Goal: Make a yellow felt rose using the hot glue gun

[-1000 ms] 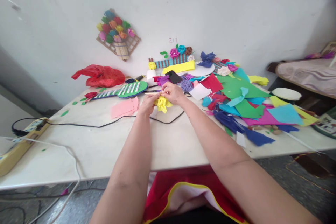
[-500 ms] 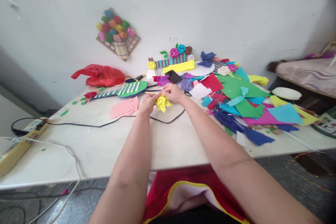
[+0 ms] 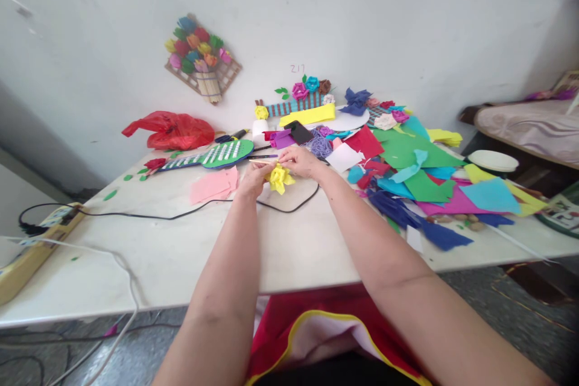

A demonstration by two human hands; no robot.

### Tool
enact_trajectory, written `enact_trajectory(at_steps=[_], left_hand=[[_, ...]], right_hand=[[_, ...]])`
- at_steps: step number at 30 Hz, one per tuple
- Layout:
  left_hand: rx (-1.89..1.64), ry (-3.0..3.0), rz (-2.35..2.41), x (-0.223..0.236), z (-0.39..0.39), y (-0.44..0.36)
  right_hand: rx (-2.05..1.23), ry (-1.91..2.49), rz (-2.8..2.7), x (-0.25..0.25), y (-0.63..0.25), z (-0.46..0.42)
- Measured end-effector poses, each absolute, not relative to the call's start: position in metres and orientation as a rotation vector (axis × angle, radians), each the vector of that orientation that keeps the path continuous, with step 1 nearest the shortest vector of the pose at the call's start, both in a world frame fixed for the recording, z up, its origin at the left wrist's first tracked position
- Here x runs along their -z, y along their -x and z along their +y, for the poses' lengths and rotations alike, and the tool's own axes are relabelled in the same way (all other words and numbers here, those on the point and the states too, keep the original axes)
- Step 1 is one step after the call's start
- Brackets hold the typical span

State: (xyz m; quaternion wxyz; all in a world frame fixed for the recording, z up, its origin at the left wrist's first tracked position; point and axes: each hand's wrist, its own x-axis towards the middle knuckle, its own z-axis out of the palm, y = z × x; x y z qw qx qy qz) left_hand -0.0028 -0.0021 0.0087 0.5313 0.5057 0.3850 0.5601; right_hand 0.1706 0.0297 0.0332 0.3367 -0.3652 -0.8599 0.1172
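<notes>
A yellow paper flower [image 3: 281, 179] hangs between my hands, petals toward me, just above the table [image 3: 307, 247]. My left hand [image 3: 256, 179] is closed at the flower's left side, with a thin pale stick [image 3: 261, 161] showing at its fingers. On the other side, my right hand [image 3: 298, 161] pinches at the flower's upper edge; what lies between those fingertips is too small to make out. Pink paper sheets [image 3: 213, 186] lie left of my left hand. Beyond the hands are a purple paper piece [image 3: 283, 139] and a dark phone [image 3: 298, 132].
A black cable [image 3: 172, 218] runs from the power strip [image 3: 43, 250] and loops under my hands. Coloured paper [image 3: 416, 151] is heaped on the right. A green guitar-shaped craft [image 3: 226, 154], scissors [image 3: 233, 136] and a red plastic bag [image 3: 174, 131] lie at the back left.
My right hand's fingers have shifted slightly at the top of the flower. The flower and my left hand stay in nearly the same place.
</notes>
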Motion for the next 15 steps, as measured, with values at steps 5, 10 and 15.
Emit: enact_trajectory(at_steps=[5, 10, 15], left_hand=[[-1.333, -1.21, 0.888, -0.005, 0.001, 0.006], [-1.337, -1.174, 0.864, -0.002, 0.004, 0.008], [-1.34, -1.108, 0.859, 0.001, 0.006, 0.01]], right_hand=[[-0.169, 1.043, -2.318, -0.037, -0.17, 0.021], [-0.005, 1.087, -2.389, -0.043, -0.166, 0.008], [0.064, 1.1, -2.39, -0.043, -0.163, 0.003]])
